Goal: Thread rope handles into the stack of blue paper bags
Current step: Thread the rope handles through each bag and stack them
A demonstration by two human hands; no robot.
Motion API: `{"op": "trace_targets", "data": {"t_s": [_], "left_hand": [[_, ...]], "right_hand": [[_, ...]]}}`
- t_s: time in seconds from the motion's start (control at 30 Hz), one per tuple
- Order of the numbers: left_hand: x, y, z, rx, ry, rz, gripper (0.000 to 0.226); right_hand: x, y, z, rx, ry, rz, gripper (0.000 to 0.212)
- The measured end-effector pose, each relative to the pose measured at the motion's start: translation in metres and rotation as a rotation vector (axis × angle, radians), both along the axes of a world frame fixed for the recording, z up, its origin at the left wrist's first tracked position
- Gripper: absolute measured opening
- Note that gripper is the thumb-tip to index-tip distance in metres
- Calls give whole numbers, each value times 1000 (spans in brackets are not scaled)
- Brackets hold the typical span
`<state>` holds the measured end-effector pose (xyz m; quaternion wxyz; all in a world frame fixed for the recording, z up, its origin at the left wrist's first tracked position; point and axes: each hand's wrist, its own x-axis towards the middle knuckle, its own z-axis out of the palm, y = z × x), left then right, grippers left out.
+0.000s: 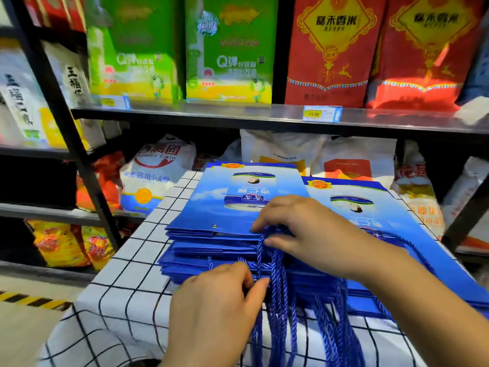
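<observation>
A stack of flat blue paper bags [232, 205] lies on a table under a black-and-white checked cloth [127, 274]. A second blue bag [375, 215] lies to its right. A bundle of blue twisted rope handles [280, 308] hangs over the near edge of the stack. My right hand [299, 231] pinches a rope at the near edge of the top bag, right of a small metal eyelet [214, 225]. Lower down, my left hand [219, 303] pinches the ropes between thumb and fingers.
Black metal shelving [201, 115] stands behind the table with green and red rice packs above and white flour sacks [156, 176] below. A price tag [321, 113] hangs on the shelf edge. Yellow-black floor tape [29, 299] runs at the left.
</observation>
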<state>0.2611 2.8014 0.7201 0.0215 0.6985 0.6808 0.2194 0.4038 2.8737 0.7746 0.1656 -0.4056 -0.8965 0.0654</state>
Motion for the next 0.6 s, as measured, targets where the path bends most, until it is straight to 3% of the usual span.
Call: {"op": "trace_targets", "data": {"t_s": [0.13,0.33,0.43,0.53,0.6], "left_hand": [[0,1,3,-8,-112,-29,37],[-8,10,5,-33,-264,-77,23],[-13,15,12,-77,-510,-204,18],[-20,29,45,-72,-870,-331,27],[-27,44,71,17,-897,-353,29]], "right_hand": [[-1,2,1,5,76,-52,3],[-2,8,6,-212,616,-169,22],[-2,14,2,-305,708,-231,21],[-2,12,3,-105,722,-292,24],[-3,3,12,23,740,-299,22]]}}
